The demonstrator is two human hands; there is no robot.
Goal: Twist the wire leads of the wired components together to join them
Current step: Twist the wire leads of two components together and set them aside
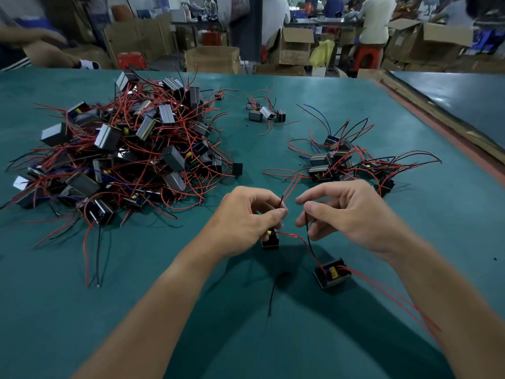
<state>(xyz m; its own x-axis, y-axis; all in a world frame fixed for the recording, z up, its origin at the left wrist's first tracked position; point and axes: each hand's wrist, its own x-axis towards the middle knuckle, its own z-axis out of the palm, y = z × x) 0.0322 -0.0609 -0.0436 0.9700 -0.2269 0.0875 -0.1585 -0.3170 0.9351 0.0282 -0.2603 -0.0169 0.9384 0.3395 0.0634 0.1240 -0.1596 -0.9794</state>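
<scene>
Left hand (251, 217) is curled tight, thumb and forefinger pinching red and black wire leads (282, 201) that poke up past its fingertips, with a small component (270, 240) tucked just beneath its fingers. Right hand (347, 212), just beside it, pinches a black lead (308, 238) between thumb and forefinger, its other fingers loose. That lead runs down to a second component (332, 272) on the green desk (142, 255) below the right wrist. A big pile of components (123, 154) lies beyond the left hand.

The left hand (246, 217) hides most of its component (270, 240); the background workers (375, 20) are blurred.
</scene>
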